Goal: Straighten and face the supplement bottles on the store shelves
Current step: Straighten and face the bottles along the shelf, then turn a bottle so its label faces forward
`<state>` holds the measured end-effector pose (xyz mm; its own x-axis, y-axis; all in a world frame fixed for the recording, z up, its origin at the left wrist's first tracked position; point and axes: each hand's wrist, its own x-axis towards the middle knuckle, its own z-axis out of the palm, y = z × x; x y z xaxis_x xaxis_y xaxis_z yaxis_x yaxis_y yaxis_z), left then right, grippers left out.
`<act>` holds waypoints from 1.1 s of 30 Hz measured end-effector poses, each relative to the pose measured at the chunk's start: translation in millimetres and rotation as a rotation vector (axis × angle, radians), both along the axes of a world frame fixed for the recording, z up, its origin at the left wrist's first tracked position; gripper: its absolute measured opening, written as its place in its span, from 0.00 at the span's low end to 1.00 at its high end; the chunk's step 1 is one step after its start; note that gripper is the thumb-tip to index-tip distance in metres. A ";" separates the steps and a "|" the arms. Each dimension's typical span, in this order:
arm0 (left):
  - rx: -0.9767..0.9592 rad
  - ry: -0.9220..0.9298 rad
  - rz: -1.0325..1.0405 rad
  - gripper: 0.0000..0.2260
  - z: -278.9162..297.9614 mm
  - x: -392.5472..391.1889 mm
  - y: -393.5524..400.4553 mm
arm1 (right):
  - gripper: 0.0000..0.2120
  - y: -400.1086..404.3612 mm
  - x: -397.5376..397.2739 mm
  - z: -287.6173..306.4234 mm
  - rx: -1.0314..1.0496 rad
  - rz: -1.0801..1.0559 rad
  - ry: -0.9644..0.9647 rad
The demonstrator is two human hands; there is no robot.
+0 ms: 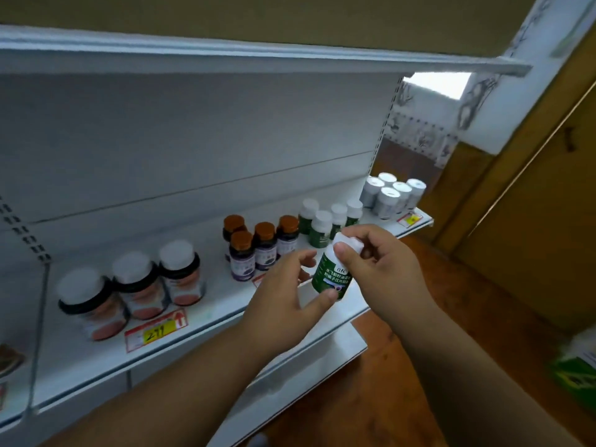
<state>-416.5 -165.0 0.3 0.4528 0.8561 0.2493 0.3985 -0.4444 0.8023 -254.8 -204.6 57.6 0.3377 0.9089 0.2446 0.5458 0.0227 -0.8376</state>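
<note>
One green bottle point(331, 273) is held tilted just off the near shelf edge point(206, 321): its white cap is pinched by the right hand point(380, 262), its base by the left hand point(287, 295).

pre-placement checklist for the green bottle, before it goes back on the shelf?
1. Hold: right hand grips the white cap, left hand grips the base of the green bottle: ok.
2. Label toward the camera: ok.
3. Bottle upright: not ok, tilted.
4. Bottle on the shelf: not ok, held in front of it.
5. Open slot among the green-label bottles: cannot tell, hands hide the front row.
6. Cap tight: cannot tell.
</note>
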 end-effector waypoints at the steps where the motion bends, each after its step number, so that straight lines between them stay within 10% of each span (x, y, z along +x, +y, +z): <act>1: 0.003 0.005 -0.009 0.28 0.7 11.8 13.2 | 0.09 10.8 11.0 0.2 0.000 -0.010 -0.018; 16: 0.113 0.143 0.196 0.26 1.9 132.6 147.2 | 0.11 217.5 137.1 14.8 -0.045 0.106 -0.239; 25: -0.047 0.829 0.547 0.41 -19.1 192.3 176.6 | 0.10 300.6 160.1 -36.8 -0.173 0.586 -0.457; 33: -0.100 0.898 0.557 0.40 -24.6 196.9 184.7 | 0.08 320.2 157.2 -62.1 -0.274 0.806 -0.563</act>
